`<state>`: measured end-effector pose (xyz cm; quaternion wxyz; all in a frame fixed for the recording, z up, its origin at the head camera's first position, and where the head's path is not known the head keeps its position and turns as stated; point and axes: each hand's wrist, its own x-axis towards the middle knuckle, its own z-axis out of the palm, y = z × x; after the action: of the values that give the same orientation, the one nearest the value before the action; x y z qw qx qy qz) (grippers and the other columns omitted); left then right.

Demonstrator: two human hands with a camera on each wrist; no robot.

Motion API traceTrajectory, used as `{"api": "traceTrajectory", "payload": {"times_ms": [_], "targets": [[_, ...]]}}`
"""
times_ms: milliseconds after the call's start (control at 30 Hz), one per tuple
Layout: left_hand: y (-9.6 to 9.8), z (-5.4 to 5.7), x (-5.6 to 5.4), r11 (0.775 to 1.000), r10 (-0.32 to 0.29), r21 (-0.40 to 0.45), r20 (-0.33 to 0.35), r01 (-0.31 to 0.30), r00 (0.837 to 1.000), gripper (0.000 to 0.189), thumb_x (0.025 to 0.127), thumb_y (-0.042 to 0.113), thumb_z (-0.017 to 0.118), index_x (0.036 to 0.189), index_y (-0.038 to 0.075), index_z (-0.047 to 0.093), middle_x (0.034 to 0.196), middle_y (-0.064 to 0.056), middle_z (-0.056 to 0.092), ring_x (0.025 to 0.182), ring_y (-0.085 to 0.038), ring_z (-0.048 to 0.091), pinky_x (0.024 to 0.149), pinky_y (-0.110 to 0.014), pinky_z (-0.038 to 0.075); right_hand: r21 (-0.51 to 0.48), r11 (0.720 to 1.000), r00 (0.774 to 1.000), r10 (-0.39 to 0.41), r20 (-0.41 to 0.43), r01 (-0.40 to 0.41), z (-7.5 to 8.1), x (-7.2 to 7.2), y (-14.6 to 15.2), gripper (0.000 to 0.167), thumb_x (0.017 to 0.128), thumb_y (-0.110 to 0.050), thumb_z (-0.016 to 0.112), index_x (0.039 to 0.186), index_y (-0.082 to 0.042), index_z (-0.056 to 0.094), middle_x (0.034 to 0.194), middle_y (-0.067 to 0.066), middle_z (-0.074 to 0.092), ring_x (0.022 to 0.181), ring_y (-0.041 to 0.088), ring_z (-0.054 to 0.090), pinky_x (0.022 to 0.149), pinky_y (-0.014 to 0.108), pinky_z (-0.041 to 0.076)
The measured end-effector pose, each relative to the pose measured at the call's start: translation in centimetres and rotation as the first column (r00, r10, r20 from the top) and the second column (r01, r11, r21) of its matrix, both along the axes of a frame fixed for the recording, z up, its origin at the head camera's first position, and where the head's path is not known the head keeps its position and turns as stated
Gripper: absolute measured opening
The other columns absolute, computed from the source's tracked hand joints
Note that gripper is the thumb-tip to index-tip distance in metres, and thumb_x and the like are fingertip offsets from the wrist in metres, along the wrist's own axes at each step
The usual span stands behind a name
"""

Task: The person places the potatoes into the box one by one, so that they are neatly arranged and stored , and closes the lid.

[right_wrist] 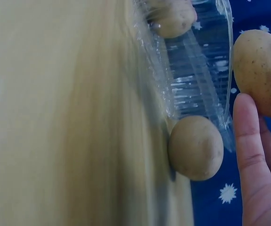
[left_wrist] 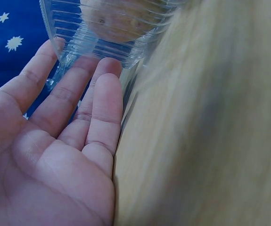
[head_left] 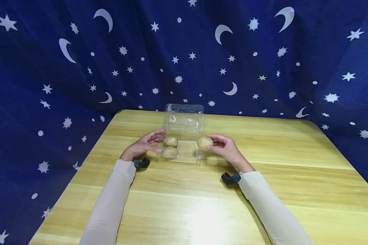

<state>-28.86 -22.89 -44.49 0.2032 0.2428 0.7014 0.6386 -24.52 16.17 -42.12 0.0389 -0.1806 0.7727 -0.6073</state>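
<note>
Your left hand (head_left: 144, 143) stood with thumb and fingers apart, fingertips touching the left wall of the clear container (head_left: 187, 148), grasping nothing. Two potatoes (head_left: 170, 141) sat inside at left, the near one partly obscured by plastic. The raised lid (head_left: 184, 118) adjoined the table's far edge. At the container's right edge, your right hand (head_left: 230, 149) pinched a third potato (head_left: 204, 143), its height above the base unclear. A fourth potato (right_wrist: 196, 148), indistinguishable in the head view, lay near that end. Table surface (head_left: 294, 149) extended widely rightward.
</note>
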Motion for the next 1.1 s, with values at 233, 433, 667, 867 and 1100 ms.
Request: {"api": "traceTrajectory", "payload": {"times_ms": [233,433,667,867,1100], "targets": [[0.0,0.0,0.1,1.0,0.002,0.006,0.004,-0.002,1.0,0.102,0.09,0.006,0.084,0.17,-0.003,0.021,0.176,-0.026,0.022,0.159,-0.047,0.025,0.128,-0.054,0.024,0.01,1.0,0.999,0.02,-0.035,-0.02,0.4,0.1,-0.7,0.05,0.096,0.006,0.076,0.143,0.012,0.061,0.136,0.031,0.066,0.103,0.009,0.067,0.091,0.021,0.057],[-0.1,0.0,0.1,1.0,0.007,0.003,0.0,-0.007,1.0,0.105,0.089,0.01,0.086,0.17,-0.003,0.021,0.176,-0.026,0.022,0.159,-0.047,0.025,0.127,-0.05,0.026,0.022,1.0,0.999,0.009,-0.039,-0.009,0.5,0.1,-1.3,0.05,0.095,0.004,0.079,0.142,0.01,0.064,0.135,0.027,0.068,0.104,0.011,0.068,0.09,0.021,0.058],[0.0,-0.1,0.1,1.0,0.0,0.001,-0.002,0.0,1.0,0.103,0.091,0.009,0.085,0.171,-0.002,0.021,0.176,-0.025,0.022,0.159,-0.047,0.025,0.127,-0.05,0.027,0.019,0.999,0.998,0.035,-0.049,-0.034,0.9,0.1,-2.1,0.05,0.095,0.004,0.079,0.142,0.009,0.065,0.133,0.027,0.069,0.106,0.02,0.069,0.088,0.022,0.059],[0.0,-0.1,0.1,1.0,-0.002,0.008,0.004,0.002,1.0,0.103,0.09,0.008,0.085,0.171,-0.002,0.02,0.176,-0.025,0.021,0.16,-0.047,0.024,0.128,-0.056,0.022,0.022,0.998,0.996,0.053,-0.072,-0.052,1.0,0.0,-2.9,0.048,0.094,0.005,0.079,0.14,0.011,0.066,0.128,0.026,0.071,0.105,0.02,0.07,0.089,0.022,0.059],[0.0,-0.1,0.0,1.0,-0.002,0.01,0.0,0.002,1.0,0.104,0.09,0.008,0.084,0.171,-0.002,0.02,0.176,-0.025,0.021,0.16,-0.047,0.024,0.128,-0.056,0.022,0.03,0.996,0.993,0.082,-0.083,-0.079,1.4,0.0,-3.6,0.047,0.093,0.005,0.08,0.138,0.012,0.067,0.121,0.025,0.073,0.1,0.019,0.071,0.087,0.023,0.06]]}}
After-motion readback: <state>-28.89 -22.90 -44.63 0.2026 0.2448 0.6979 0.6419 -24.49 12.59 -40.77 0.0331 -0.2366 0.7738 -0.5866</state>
